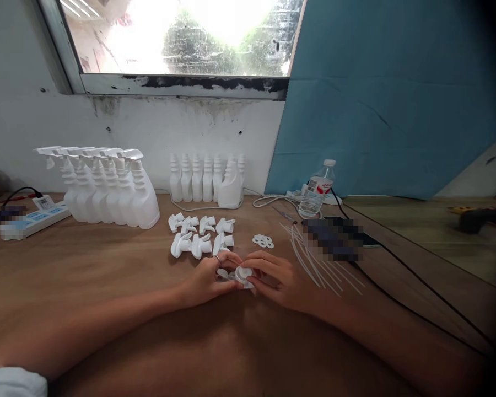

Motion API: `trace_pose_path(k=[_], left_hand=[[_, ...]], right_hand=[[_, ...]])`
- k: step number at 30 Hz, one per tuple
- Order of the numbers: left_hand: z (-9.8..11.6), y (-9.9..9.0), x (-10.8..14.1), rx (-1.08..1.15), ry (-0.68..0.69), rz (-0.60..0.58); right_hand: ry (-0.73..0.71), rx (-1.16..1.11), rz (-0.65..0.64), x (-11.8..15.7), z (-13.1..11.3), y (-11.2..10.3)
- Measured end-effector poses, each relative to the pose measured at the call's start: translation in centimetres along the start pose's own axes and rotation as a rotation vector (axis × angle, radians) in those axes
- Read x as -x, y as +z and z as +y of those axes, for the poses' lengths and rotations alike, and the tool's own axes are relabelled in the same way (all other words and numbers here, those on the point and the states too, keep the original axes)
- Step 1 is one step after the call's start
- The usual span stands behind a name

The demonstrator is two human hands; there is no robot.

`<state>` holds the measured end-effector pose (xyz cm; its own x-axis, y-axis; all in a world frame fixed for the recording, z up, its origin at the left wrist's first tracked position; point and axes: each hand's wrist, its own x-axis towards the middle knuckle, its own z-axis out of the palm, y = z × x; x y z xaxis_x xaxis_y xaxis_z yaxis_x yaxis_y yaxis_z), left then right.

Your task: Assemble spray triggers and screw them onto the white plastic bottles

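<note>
Left hand [220,275] and right hand [275,278] clamped on smooth white plastic piece [243,274] over brown worktop [119,264], round rim exposed, remainder partly covered; flat washers [263,241] laid beyond; ribbed-neck bottles [196,179] lined up; dark object [333,240] pixelated

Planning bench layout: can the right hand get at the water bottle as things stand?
Probably yes, reaching forward. Between right hand and bottle I see only low things, such as tubes. Its fingers are on a white part, though, and would need freeing first.
</note>
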<state>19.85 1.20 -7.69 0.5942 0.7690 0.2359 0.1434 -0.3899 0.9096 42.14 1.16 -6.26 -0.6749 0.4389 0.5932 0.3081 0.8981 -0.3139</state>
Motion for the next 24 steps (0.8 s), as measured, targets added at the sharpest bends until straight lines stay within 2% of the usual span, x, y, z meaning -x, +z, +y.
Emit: trace_pose_path(k=[9,14,24], left_hand=[[-0.66,0.14,0.31,-0.183,-0.012,0.055],[-0.87,0.27,0.55,-0.336,0.065,0.010],[-0.40,0.13,0.65,-0.363,0.125,-0.038]], right_hand=[[-0.056,0.046,-0.030,0.15,-0.02,-0.34],[-0.076,0.050,-0.060,0.19,-0.15,-0.52],[-0.093,0.095,-0.092,-0.25,-0.87,-0.73]])
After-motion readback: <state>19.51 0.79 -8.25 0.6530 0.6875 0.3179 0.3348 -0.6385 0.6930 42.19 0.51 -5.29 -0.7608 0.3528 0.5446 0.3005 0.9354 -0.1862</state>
